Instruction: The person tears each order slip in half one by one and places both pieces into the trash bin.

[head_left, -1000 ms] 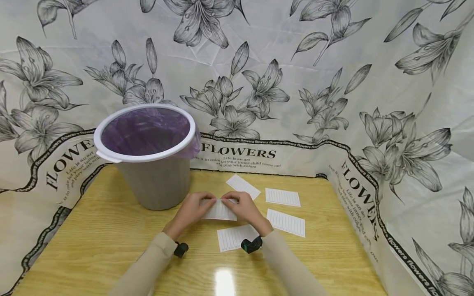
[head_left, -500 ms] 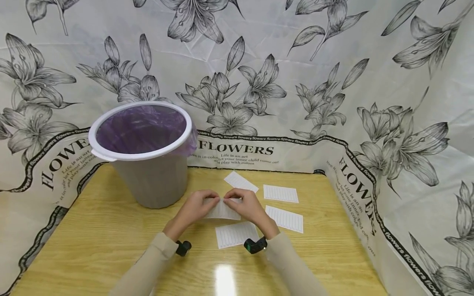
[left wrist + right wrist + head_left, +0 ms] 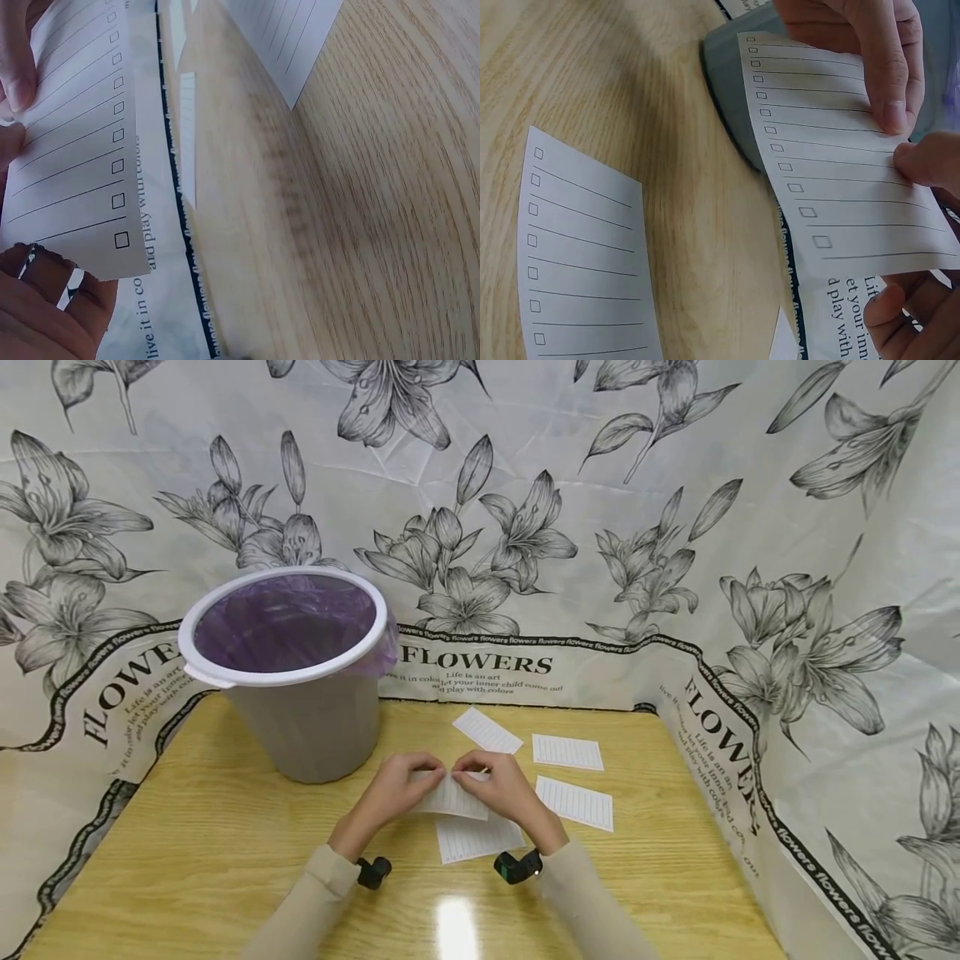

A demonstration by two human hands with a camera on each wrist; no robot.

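Both hands meet over the table, thumbs close together, pinching one small lined sheet of paper (image 3: 453, 802) with a row of checkboxes. My left hand (image 3: 397, 787) grips it from the left and my right hand (image 3: 501, 787) from the right, both at its upper edge. In the left wrist view the sheet (image 3: 82, 150) is raised off the table, with fingers behind it. The right wrist view shows the held sheet (image 3: 817, 142) slightly bowed and in one piece. Another lined sheet (image 3: 480, 840) lies below it, partly covered in the head view.
Several lined sheets lie on the wooden table (image 3: 660, 877): one sheet (image 3: 487, 730) behind the hands, one sheet (image 3: 567, 751) and one sheet (image 3: 575, 802) to the right. A grey bin (image 3: 322, 727) with a purple liner (image 3: 292, 618) stands at the back left. Flower-printed cloth (image 3: 480, 689) borders the table.
Both hands, still pinching the sheet, have come slightly nearer to the body over the last half second. The held sheet now overlaps the sheet below it. The head view shifted a little earlier.
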